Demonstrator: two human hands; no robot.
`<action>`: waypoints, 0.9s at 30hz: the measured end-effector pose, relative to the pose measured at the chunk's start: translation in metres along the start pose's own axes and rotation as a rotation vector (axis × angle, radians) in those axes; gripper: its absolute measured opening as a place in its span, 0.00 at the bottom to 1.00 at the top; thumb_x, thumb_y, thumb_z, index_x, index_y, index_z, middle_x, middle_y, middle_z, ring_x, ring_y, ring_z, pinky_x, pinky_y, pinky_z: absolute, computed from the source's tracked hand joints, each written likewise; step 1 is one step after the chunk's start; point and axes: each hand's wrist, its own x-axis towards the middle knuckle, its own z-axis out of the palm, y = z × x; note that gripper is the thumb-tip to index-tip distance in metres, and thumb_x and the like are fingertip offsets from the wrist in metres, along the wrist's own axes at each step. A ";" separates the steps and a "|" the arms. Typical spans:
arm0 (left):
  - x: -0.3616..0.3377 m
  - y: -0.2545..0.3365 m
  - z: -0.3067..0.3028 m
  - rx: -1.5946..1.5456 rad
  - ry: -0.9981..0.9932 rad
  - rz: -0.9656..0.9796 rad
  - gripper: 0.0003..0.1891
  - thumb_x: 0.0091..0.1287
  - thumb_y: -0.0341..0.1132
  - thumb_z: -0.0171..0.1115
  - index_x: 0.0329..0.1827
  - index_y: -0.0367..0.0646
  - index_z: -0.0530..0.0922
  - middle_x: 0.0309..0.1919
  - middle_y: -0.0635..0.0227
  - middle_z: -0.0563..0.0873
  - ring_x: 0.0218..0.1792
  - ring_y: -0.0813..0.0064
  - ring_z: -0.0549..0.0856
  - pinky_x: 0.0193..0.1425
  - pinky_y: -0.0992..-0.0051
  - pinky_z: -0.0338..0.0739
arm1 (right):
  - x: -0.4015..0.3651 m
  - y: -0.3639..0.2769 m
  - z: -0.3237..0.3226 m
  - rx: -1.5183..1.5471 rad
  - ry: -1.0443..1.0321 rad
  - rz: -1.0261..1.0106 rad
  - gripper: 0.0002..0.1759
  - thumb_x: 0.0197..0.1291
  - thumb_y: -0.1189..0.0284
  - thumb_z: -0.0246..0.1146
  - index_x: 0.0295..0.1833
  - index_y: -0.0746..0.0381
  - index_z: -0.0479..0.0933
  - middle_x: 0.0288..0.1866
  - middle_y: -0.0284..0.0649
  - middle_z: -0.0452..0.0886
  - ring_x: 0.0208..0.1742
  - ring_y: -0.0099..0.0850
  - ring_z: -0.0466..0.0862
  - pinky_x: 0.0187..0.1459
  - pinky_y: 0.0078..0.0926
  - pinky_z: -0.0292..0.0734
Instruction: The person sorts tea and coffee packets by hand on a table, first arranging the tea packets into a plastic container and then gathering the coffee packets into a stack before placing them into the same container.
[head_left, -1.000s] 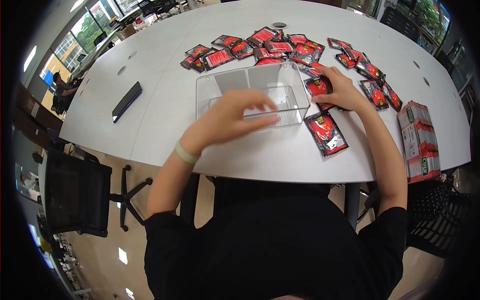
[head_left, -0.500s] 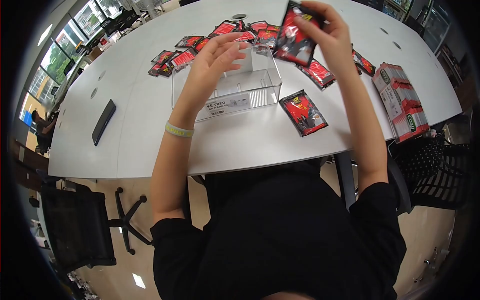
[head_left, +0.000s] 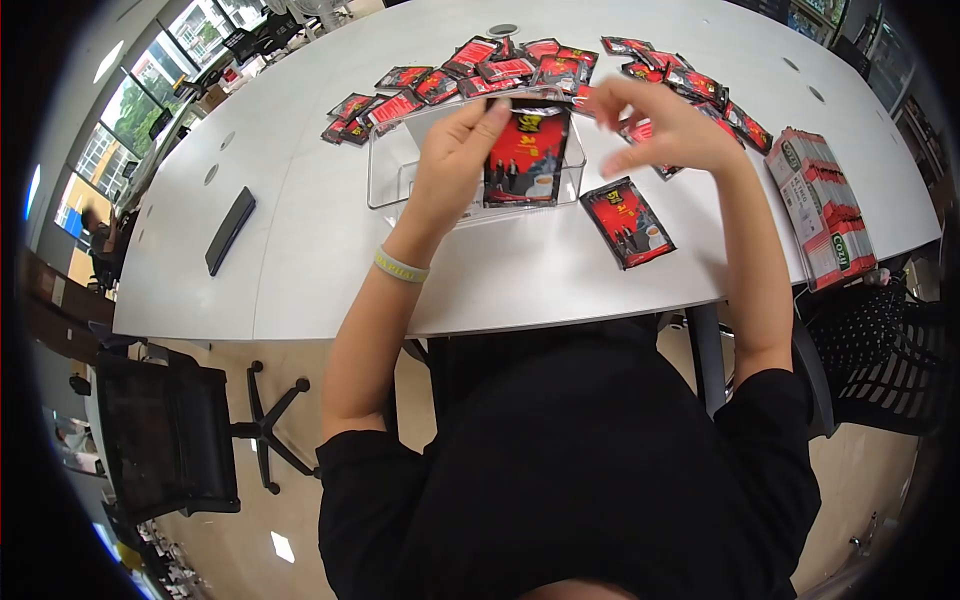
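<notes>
Daylight, bright and even, is admitted through windows at upper left. Faint shadows are cast on the white table. The sachet is rendered sharp; edges are bent and blackened by fisheye vignetting.

Packet before bin, loose packets behind, boxes right, phone left.
</notes>
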 end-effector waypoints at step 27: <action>-0.007 0.013 0.012 -0.150 -0.009 -0.193 0.13 0.64 0.37 0.57 0.46 0.36 0.74 0.38 0.68 0.81 0.35 0.82 0.82 0.37 0.81 0.79 | 0.014 -0.020 0.046 -0.119 0.333 -0.092 0.27 0.40 0.56 0.73 0.41 0.62 0.73 0.23 0.33 0.76 0.22 0.21 0.73 0.23 0.17 0.66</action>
